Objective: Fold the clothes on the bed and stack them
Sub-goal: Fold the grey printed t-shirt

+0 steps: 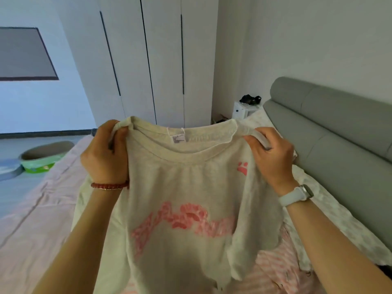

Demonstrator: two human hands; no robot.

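Hands (106,153) (271,158) at T-shirt (186,187) shoulders

A pale cream T-shirt (182,187) is hanging upright in the air above the bed (42,209), stretched out wide at its two shoulders and facing away, so that its inside neck label (178,138) is showing just below the back collar. Pink lettering with paw prints is showing faintly across the chest, and a small pink paw is sitting near the right shoulder. The body is draping down loosely in soft folds, its lower part trailing toward a pink striped garment (275,270) lying on the bed beneath it.
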